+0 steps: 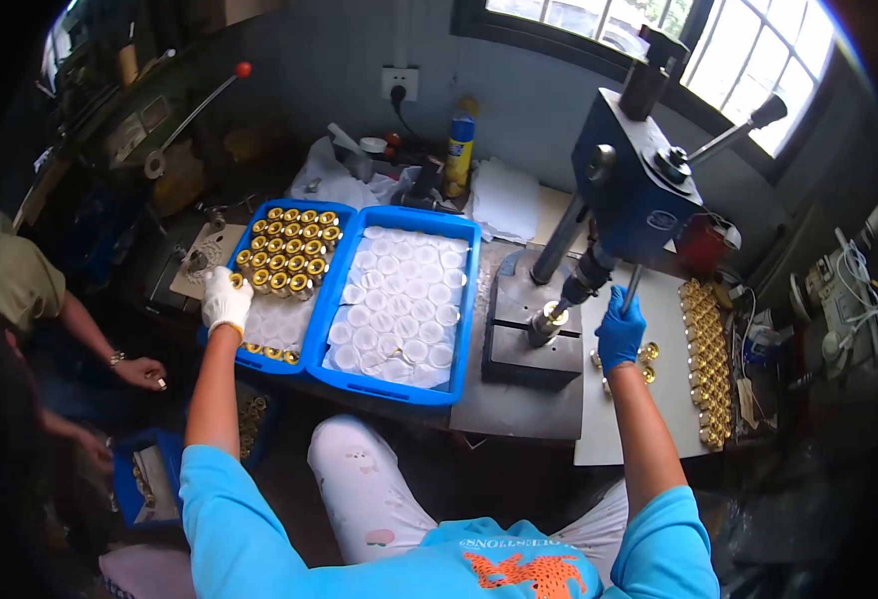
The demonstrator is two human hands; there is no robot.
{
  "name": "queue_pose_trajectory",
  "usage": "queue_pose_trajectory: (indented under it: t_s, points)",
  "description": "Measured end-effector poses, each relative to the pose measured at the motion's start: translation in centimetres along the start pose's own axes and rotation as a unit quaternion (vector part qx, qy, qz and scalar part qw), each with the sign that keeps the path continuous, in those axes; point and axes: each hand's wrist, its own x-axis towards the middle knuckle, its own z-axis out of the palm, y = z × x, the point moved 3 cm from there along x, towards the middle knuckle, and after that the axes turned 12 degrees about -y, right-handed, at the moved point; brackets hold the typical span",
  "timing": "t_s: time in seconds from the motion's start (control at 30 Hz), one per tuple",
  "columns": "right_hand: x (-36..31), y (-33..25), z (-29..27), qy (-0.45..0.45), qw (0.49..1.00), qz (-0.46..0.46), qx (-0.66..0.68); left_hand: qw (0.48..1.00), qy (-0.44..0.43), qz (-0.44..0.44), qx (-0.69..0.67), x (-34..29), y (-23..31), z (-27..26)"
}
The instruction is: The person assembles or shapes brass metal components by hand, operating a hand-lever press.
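Note:
My left hand (pixel 227 301), in a white glove, is closed on a brass fitting (pixel 237 281) at the left side of a blue tray (pixel 311 361). Rows of similar gold-coloured fittings (pixel 294 245) stand upright in that tray. My right hand (pixel 620 331), in a blue glove, is wrapped round the lever (pixel 634 285) of a blue bench press (pixel 624 185). Beneath the press spindle, a bright metal fitting (pixel 554 312) sits in a holder on the slotted base (pixel 529 364). Several loose fittings (pixel 649 351) lie beside my right wrist, some partly hidden.
Adjoining the tray is a second blue tray (pixel 464 309) with round white pieces (pixel 399 299). Many fittings stand in rows (pixel 706 359) at the board's right edge. A yellow-blue spray can (pixel 459 155) stands behind. At left, another person's hand (pixel 142 373) is near a blue bin (pixel 174 469).

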Motion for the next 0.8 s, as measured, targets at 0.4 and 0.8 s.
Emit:
queue_pose_trajectory:
  t_s: [0.4,0.8]
  points:
    - [-1.2,-1.6,-5.3,-0.414,0.784,0.121,0.446,0.945,-0.035,0.271,-0.181,-16.5,14.8,-7.1]
    - [-3.4,1.5,4.2,-0.315,0.924,0.074,0.203,0.867,-0.205,0.371,-0.263,-25.2,31.5,-0.6]
